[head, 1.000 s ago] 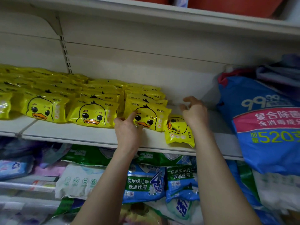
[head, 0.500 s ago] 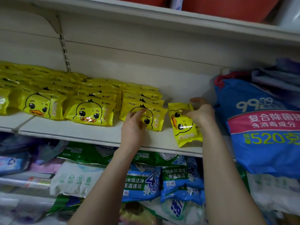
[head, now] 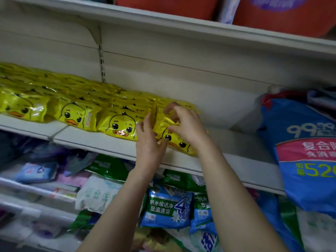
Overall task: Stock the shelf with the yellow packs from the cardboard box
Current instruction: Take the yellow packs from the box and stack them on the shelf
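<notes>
Stocking is far along; a yellow pack (head: 179,142) is pinched by right hand (head: 189,128), touched by flat left hand (head: 148,144), shelf (head: 236,144) bare at 3 o'clock.

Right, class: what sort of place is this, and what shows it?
Probably a shop aisle: rows of identical yellow duck packs line a white shelf, blue and green bags of cleaning product crowd the tier below, and a big blue bag sits alongside.

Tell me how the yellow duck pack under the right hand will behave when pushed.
The yellow pack is probably soft and floppy: its film wrinkles under the right hand. Likely slippery, since the wrapper is glossy on the smooth shelf. Being flat, it seems unlikely to roll.
</notes>
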Available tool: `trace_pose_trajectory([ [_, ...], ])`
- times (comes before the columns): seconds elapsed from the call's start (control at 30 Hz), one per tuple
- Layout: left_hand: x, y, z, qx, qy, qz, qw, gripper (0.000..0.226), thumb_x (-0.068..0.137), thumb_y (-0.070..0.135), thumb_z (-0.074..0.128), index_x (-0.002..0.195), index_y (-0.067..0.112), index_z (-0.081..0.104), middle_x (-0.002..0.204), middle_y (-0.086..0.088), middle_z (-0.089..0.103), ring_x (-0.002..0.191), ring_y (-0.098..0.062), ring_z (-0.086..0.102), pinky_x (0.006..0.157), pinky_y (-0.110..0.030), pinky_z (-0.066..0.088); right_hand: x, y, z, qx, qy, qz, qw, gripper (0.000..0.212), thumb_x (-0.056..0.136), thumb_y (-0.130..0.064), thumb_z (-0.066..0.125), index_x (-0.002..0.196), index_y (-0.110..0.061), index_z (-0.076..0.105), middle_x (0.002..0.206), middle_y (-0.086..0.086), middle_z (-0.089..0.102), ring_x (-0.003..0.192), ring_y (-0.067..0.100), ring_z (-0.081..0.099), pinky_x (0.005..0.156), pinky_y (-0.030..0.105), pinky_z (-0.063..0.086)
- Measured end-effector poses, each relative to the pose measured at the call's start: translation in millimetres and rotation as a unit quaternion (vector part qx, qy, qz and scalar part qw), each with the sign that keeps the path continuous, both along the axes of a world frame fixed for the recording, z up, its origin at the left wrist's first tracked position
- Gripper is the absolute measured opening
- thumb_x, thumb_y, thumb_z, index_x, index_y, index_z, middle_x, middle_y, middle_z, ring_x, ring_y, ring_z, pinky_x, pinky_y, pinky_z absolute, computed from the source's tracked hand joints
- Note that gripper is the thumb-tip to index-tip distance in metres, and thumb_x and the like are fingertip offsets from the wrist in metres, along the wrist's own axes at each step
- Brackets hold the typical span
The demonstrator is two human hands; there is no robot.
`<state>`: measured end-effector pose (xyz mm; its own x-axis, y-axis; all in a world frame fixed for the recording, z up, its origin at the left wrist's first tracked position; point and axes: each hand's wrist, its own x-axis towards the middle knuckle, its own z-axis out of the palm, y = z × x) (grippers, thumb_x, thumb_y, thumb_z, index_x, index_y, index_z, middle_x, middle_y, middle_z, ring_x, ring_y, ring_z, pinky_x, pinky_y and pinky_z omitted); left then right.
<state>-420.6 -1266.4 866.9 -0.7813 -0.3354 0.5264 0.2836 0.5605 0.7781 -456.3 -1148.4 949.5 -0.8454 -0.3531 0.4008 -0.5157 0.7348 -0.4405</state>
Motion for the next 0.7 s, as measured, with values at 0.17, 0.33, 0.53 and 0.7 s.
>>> trace_pose_trajectory([
  [0.17,-6,-1,-4,-0.080,-0.026,0.011,0.996,0.080,0.078,0.022,0.079,0.144,0.017,0.034,0.135,-0.010,0.039,0.105,-0.032,0.060,0.080,-0.039,0.051,1,-11,-16,0.000,0.007,0.013,1.000,0.044,0.078,-0.019,0.076,0.115,-0.034,0.057,0.103,-0.004,0.067,0.102,0.018,0.062,0.086,0.037,0.051],
  [0.33,-8,1,-3,-0.069,-0.032,0.019,0.997,0.079,0.076,0.025,0.080,0.141,0.021,0.036,0.134,-0.007,0.040,0.106,-0.029,0.059,0.086,-0.042,0.051,10,20,-9,0.016,0.066,-0.123,0.990,0.056,0.075,-0.049,0.075,0.126,-0.036,0.057,0.123,-0.003,0.063,0.119,0.028,0.051,0.095,0.037,0.041],
  [0.53,-4,5,-4,-0.068,-0.031,0.025,0.997,0.077,0.080,0.025,0.077,0.143,0.021,0.034,0.134,-0.008,0.038,0.106,-0.027,0.059,0.087,-0.042,0.054,14,40,-24,0.018,-0.110,-0.153,0.982,0.098,0.069,-0.032,0.087,0.150,-0.022,0.033,0.147,0.008,0.043,0.127,0.027,0.049,0.106,0.037,0.040],
  [0.7,1,6,-4,-0.076,-0.046,0.034,0.995,0.080,0.082,0.015,0.074,0.147,0.022,0.028,0.140,-0.009,0.031,0.109,-0.028,0.059,0.089,-0.043,0.054,11,33,-31,-0.037,-0.067,-0.116,0.990,0.082,0.075,-0.017,0.082,0.145,-0.028,0.041,0.143,0.004,0.045,0.102,0.018,0.057,0.098,0.032,0.044],
])
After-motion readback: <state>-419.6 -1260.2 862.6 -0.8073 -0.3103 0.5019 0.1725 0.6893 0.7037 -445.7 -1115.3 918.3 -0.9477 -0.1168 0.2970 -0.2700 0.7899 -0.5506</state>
